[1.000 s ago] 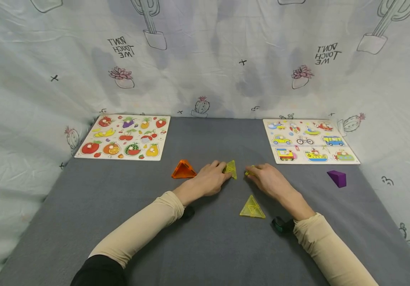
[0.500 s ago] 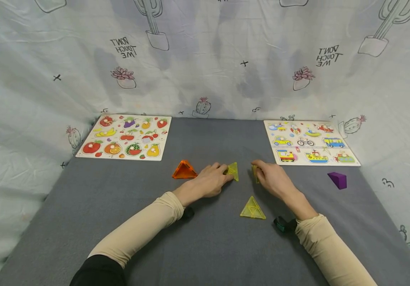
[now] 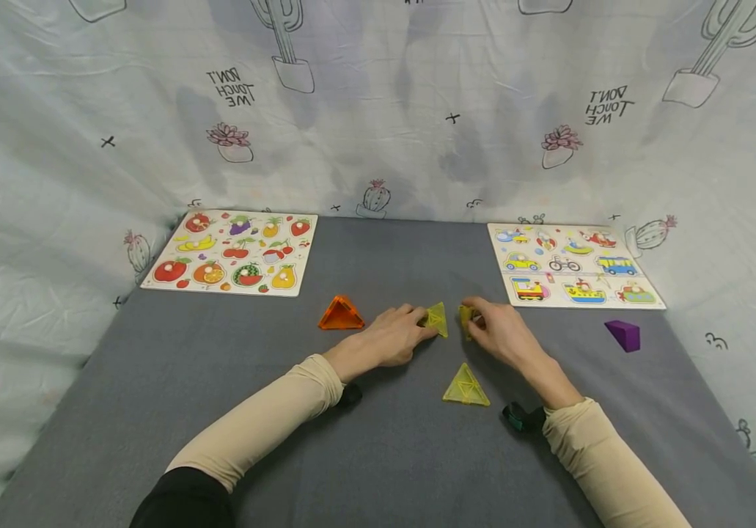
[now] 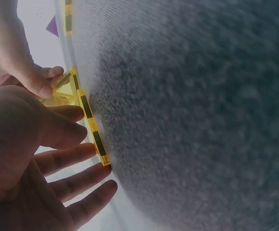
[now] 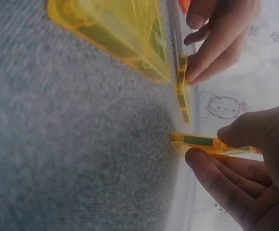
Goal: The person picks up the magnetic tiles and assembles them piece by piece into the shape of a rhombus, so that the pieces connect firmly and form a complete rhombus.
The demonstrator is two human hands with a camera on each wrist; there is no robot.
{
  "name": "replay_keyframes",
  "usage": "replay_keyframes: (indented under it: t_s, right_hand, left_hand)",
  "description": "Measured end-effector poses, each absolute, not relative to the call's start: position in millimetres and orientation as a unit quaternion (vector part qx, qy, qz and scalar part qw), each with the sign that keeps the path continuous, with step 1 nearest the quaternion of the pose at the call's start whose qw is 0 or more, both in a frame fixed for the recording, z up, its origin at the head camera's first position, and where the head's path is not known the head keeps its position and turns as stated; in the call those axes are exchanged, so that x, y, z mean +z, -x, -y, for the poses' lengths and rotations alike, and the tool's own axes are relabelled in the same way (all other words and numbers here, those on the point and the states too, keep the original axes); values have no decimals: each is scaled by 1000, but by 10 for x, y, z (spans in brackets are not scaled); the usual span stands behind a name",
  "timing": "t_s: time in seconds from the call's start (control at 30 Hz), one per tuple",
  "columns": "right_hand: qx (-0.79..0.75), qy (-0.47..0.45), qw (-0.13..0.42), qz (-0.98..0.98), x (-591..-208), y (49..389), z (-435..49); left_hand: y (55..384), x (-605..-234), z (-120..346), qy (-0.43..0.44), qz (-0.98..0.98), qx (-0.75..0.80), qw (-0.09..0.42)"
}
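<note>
My left hand (image 3: 391,336) holds a see-through yellow triangular magnetic tile (image 3: 438,320) low at the table, thumb and fingers at its edges. In the left wrist view that tile's rim (image 4: 93,127) shows dark bars inside. Just to the right, my right hand (image 3: 503,328) pinches a second yellow triangular magnetic tile (image 5: 197,140) between thumb and fingers, tipped up on edge. A small gap separates the two tiles in the head view. Nearer the body lies a third yellow triangular piece (image 3: 466,387), which looks thick in the right wrist view.
An orange triangular piece (image 3: 341,313) lies left of the left hand. Far right is a purple wedge-shaped block (image 3: 624,335). A fruit puzzle board (image 3: 229,253) and a vehicle puzzle board (image 3: 575,265) lie at the back of the grey table, before a printed cloth (image 3: 378,132).
My right hand has turned its tile up on edge, drawn it right, then brought it slightly back toward the left one. The left hand's tile has shifted a little right.
</note>
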State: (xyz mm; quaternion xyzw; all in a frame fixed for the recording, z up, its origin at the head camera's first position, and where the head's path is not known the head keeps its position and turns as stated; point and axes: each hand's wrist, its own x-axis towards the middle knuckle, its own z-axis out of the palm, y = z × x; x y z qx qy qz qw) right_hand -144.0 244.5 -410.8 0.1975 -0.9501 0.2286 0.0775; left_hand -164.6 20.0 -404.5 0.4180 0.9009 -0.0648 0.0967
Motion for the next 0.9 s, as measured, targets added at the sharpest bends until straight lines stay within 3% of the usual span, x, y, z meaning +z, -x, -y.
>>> replay_keyframes:
  t_s: [0.67, 0.9]
  right_hand:
    - [249, -209, 50, 944, -4092, 1417, -2349]
    - [225, -236, 78, 942, -4084, 1414, -2334]
  left_hand:
    - [1622, -4071, -217, -458, -882, -49, 95]
    - [1600, -4081, -195, -460, -882, -51, 88]
